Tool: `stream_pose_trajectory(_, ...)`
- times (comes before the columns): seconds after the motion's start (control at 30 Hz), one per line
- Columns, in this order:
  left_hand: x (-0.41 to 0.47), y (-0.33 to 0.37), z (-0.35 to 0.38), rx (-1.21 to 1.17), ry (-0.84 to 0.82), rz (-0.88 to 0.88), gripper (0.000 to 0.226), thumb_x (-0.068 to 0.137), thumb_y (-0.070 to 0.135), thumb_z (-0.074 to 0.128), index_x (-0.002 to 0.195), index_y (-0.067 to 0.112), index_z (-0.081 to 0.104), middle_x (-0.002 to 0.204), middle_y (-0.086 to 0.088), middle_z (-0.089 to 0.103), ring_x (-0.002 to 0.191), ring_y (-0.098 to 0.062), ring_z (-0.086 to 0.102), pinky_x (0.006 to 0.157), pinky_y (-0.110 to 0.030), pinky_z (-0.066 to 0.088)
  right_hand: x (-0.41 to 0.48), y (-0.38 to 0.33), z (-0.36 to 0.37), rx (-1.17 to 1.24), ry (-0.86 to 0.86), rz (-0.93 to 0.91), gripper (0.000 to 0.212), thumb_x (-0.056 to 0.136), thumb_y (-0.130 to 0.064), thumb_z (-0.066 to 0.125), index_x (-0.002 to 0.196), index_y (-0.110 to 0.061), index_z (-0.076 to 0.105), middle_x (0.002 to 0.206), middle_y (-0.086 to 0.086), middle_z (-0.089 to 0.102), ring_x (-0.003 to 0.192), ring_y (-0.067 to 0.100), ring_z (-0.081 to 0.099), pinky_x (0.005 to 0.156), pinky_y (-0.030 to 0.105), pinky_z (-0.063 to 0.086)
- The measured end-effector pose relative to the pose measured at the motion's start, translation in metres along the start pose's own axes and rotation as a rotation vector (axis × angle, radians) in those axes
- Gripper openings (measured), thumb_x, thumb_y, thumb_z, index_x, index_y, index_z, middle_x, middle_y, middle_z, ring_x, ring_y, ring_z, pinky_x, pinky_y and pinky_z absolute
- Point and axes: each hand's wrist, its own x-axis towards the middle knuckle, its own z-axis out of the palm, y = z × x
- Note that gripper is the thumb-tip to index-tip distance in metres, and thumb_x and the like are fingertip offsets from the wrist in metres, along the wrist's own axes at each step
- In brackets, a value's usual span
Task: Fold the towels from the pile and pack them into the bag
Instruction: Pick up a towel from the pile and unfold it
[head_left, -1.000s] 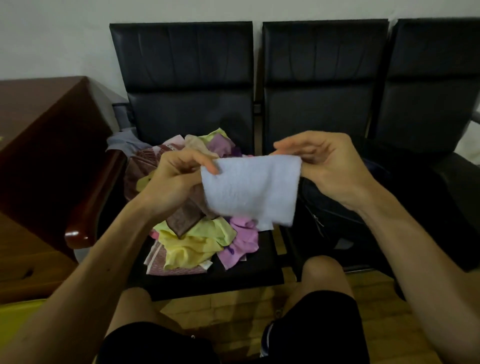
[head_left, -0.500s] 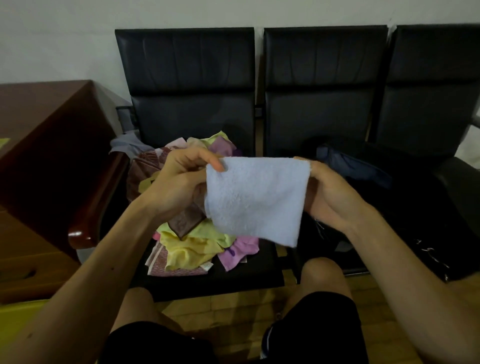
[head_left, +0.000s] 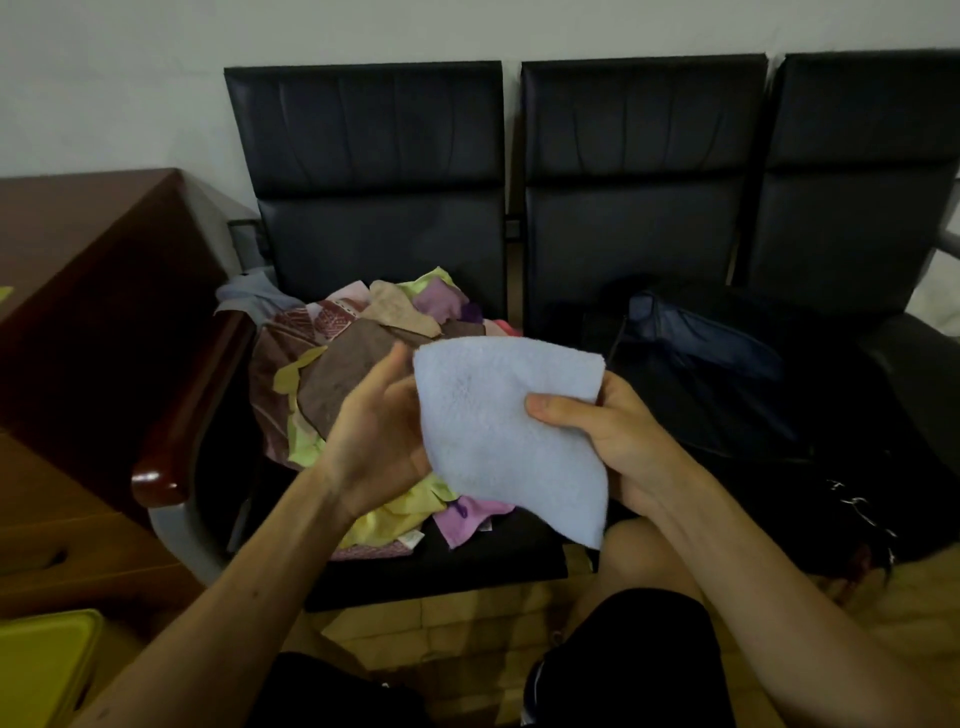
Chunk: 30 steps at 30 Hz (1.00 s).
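A small pale blue towel (head_left: 498, 431), folded, hangs in front of me. My right hand (head_left: 602, 436) grips its right edge, thumb pressed on the front face. My left hand (head_left: 374, 436) is beside the towel's left edge with palm up and fingers spread; its fingertips seem to touch the cloth from behind. A pile of towels (head_left: 353, 364) in brown, yellow, pink and purple lies on the left seat behind my hands. A dark bag (head_left: 717, 374) with a blue lining sits open on the middle seat to the right.
Three black chairs (head_left: 374, 171) stand in a row against a white wall. A brown wooden desk (head_left: 88, 291) is on the left, with a chair's wooden armrest (head_left: 176, 431) beside it. A yellow bin (head_left: 41, 670) sits at the lower left. My knees are below the seat edge.
My left hand has let go of the towel's top left corner and opened, palm up. My right hand shifted its grip to the right edge, and the towel dropped lower.
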Motion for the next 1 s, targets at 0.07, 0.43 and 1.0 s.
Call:
stream_pose_trajectory(0.07, -0.001, -0.013, -0.007, -0.022, -0.032, -0.08, 0.088, 0.08, 0.076, 0.036, 0.135, 0.01, 0.057, 0.139, -0.017, 0.057, 0.128, -0.037, 0.055, 0.103, -0.048, 0.049, 0.0, -0.003, 0.001, -0.003, 0.005, 0.043, 0.048, 0.065, -0.025, 0.077, 0.111, -0.022, 0.065, 0.098, 0.0, 0.076, 0.089, 0.018, 0.074, 0.068, 0.032, 0.059)
stream_pose_trajectory(0.43, 0.007, -0.031, -0.017, 0.256, 0.124, -0.037, 0.034, 0.088, 0.018, 0.063, 0.116, -0.002, 0.067, 0.113, -0.019, 0.071, 0.101, -0.031, 0.07, 0.08, -0.038, 0.061, -0.003, 0.054, -0.01, 0.146, -0.028, 0.323, 0.048, 0.073, -0.015, 0.073, 0.12, -0.018, 0.064, 0.112, 0.005, 0.074, 0.102, 0.022, 0.071, 0.082, 0.037, 0.057)
stream_pose_trajectory(1.0, 0.02, -0.054, -0.029, 0.368, 0.026, -0.23, 0.047, 0.085, 0.003, 0.066, 0.13, 0.015, 0.06, 0.127, -0.01, 0.067, 0.116, -0.03, 0.065, 0.103, -0.056, 0.046, -0.002, 0.064, -0.056, -0.016, -0.008, 0.295, 0.057, 0.076, -0.013, 0.076, 0.13, -0.015, 0.059, 0.122, 0.011, 0.069, 0.113, 0.029, 0.066, 0.1, 0.051, 0.05)
